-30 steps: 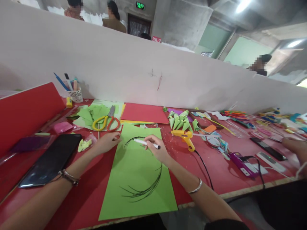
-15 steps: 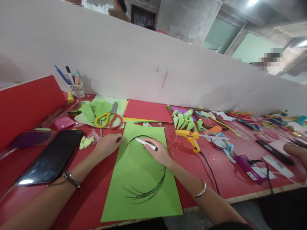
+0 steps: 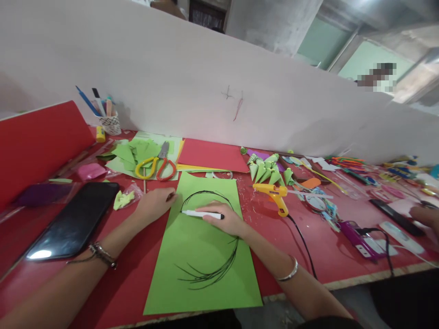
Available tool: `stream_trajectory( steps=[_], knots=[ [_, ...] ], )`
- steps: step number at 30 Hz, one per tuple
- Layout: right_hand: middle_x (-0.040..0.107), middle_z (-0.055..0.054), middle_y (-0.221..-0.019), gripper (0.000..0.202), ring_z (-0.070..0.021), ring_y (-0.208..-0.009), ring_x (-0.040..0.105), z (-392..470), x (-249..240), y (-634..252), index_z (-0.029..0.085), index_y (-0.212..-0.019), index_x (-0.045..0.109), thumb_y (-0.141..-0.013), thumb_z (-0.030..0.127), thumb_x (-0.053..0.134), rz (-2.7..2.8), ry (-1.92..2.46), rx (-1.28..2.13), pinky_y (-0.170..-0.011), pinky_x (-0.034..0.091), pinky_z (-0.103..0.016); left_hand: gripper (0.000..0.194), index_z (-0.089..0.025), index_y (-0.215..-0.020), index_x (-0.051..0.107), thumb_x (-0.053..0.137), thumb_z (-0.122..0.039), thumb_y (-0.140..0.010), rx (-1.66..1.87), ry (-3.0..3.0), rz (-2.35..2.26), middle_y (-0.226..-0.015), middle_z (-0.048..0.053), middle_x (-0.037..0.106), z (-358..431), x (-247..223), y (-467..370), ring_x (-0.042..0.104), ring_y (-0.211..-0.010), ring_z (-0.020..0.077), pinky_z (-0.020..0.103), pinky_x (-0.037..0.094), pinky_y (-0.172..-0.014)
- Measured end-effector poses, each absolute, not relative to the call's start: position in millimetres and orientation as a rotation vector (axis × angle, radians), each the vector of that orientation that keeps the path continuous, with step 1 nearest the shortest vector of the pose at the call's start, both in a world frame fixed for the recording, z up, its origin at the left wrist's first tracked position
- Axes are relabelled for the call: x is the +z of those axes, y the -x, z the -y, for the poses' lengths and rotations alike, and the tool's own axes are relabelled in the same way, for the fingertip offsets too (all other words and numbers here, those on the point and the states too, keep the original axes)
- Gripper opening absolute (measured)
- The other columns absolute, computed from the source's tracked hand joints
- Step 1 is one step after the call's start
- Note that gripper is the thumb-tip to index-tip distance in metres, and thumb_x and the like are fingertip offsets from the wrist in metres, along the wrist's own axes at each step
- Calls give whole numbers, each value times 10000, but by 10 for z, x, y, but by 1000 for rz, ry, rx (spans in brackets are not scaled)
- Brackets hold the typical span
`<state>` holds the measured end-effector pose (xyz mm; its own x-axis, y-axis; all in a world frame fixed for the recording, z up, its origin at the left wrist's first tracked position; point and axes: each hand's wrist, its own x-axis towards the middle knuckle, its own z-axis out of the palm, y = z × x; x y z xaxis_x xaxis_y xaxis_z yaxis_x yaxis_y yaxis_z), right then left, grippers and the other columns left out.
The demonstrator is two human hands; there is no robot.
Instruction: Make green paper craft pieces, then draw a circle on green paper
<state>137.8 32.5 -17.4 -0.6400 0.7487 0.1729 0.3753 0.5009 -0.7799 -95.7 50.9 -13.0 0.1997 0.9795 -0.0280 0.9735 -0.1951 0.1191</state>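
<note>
A white marker (image 3: pixel 202 214) with a black end is held in my right hand (image 3: pixel 228 219), its tip touching a green paper sheet (image 3: pixel 202 246). Black curved strokes form an incomplete ring on that sheet, with several loose line ends at the lower left. Beside the sheet's upper left edge rests my left hand (image 3: pixel 156 203), its fingers curled in a loose fist with nothing visible in them. Scissors (image 3: pixel 159 162) with yellow and red handles lie just beyond it, among green paper scraps (image 3: pixel 135 153).
A black phone (image 3: pixel 75 219) lies at left, near a pen cup (image 3: pixel 109 123). Red paper (image 3: pixel 212 154) is at the back, next to small green cones (image 3: pixel 265 170). To the right are a yellow glue gun (image 3: pixel 274 194), a purple power strip (image 3: pixel 358 240) and another person's hand (image 3: pixel 425 214).
My right hand has drawn the marker tip left and down, extending the arc's upper left curve. My left hand stays by the sheet's edge. The view has shifted slightly.
</note>
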Motion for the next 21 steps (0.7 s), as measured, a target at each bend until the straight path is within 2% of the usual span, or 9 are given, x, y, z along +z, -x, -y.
stream_trajectory(
  steps=[3, 5, 13, 18, 21],
  knots=[
    [638, -26, -887, 297, -110, -633, 531, -348, -185, -1406, 215, -1053, 606, -834, 355, 461, 2159, 989, 1134, -532, 388, -219, 270, -204, -746, 497, 289, -348, -839, 79, -2358, -1903, -743, 40, 619, -514, -136, 966, 587, -703, 200, 250, 301, -512],
    [634, -31, -932, 301, -107, -627, 528, -365, -206, -1405, 208, -1061, 590, -838, 352, 449, 2036, 1088, 1097, -511, 377, -214, 282, -202, -749, 493, 275, -353, -844, 75, -2368, -1890, -749, 41, 618, -514, -134, 968, 586, -707, 202, 253, 305, -516],
    [604, -44, -1050, 287, -171, -895, 545, -350, -234, -1344, 221, -1102, 549, -837, 290, 464, 2085, 1073, 878, -752, 415, -298, 282, -199, -765, 492, 269, -353, -844, 58, -2358, -1868, -762, 43, 610, -514, -120, 971, 574, -713, 187, 244, 325, -540],
    [624, -34, -997, 306, -176, -874, 522, -336, -181, -1348, 241, -1125, 550, -830, 297, 491, 2369, 885, 820, -779, 392, -318, 280, -201, -768, 489, 268, -356, -842, 60, -2348, -1875, -759, 42, 607, -520, -137, 983, 572, -707, 185, 242, 321, -545],
    [629, -24, -952, 284, -150, -792, 531, -342, -175, -1367, 234, -1096, 568, -834, 304, 486, 2402, 789, 935, -722, 409, -284, 281, -203, -758, 485, 268, -360, -842, 68, -2347, -1863, -747, 38, 605, -518, -141, 995, 570, -694, 182, 239, 313, -532]
  ],
)
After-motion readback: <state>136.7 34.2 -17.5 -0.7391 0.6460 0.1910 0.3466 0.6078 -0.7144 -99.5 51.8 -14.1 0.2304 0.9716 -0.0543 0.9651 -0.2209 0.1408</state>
